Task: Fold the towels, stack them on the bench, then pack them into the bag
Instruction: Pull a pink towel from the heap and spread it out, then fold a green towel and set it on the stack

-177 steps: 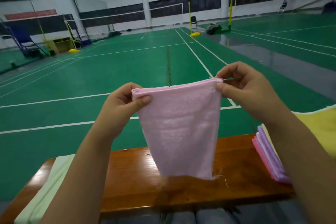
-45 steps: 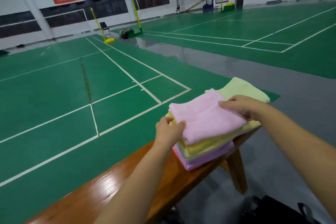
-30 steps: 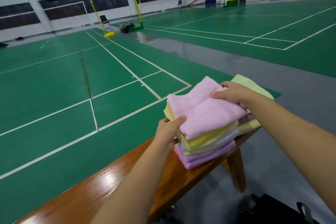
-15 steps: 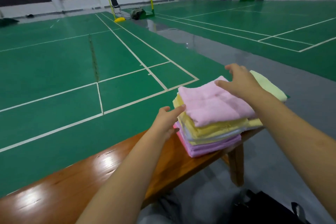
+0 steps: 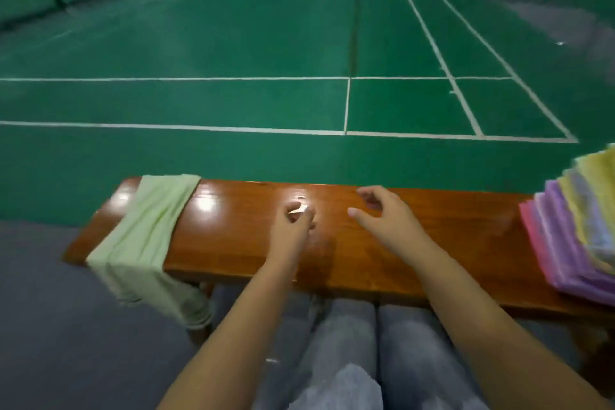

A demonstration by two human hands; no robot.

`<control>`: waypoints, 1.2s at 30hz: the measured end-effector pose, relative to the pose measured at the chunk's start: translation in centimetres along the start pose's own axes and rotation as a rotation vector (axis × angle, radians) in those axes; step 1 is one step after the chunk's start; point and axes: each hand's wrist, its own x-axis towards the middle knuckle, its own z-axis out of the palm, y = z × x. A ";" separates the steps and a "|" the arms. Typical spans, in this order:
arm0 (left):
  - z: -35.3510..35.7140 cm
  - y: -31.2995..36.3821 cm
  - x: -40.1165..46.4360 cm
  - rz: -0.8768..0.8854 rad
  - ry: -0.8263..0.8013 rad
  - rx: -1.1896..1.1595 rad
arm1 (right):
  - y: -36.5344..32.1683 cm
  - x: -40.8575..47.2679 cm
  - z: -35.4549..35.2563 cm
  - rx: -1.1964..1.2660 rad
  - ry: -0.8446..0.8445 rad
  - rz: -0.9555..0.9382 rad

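**Hands off the stack, over the bare bench**

Both hands have left the pile of folded towels they were squaring half a second ago, and the view has swung left along the bench, so the pile now sits at the picture's right edge.

The left hand (image 5: 293, 223) hovers over the middle of the bench (image 5: 233, 236), fingers loosely curled downward and holding nothing; blur hides whether the fingertips touch the wood. The right hand (image 5: 382, 213) hangs just beside it, toward the stack end of the bench, thumb stretched toward the left hand and fingers relaxed and slightly spread, also empty. The two hands are near each other but apart.

On the bench's right end lies the stack of folded towels (image 5: 572, 236), pink and purple layers at the bottom, yellow and pale ones above, partly cut off by the frame. Across the bench's left end an unfolded light green towel (image 5: 146, 236) is draped, its near part hanging over the front edge toward the grey floor. Beyond the bench stretches the green court floor (image 5: 233, 43) with white lines. Below the bench's near edge the person's grey-trousered knees (image 5: 342, 343) show between the forearms.
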 end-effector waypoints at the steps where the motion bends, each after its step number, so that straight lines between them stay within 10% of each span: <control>1: -2.7 -0.6 0.3 0.015 0.065 0.040 | -0.3 0.3 2.1 0.034 -0.036 0.010; 7: -17.1 -3.9 1.9 0.092 0.481 0.514 | -2.4 0.5 11.0 0.103 -0.277 0.060; 17: -24.8 -5.4 8.6 -0.234 0.569 0.858 | -1.8 1.6 12.6 0.120 -0.296 0.143; 22: -22.8 -3.6 9.2 -0.181 0.402 0.765 | -0.4 2.2 11.8 0.160 -0.252 0.173; 29: -16.6 3.9 7.1 0.422 0.177 0.942 | 0.1 3.4 9.6 0.227 -0.196 0.115; 36: -10.4 12.9 3.2 0.669 -0.200 0.607 | -1.8 6.7 3.7 0.160 -0.075 -0.182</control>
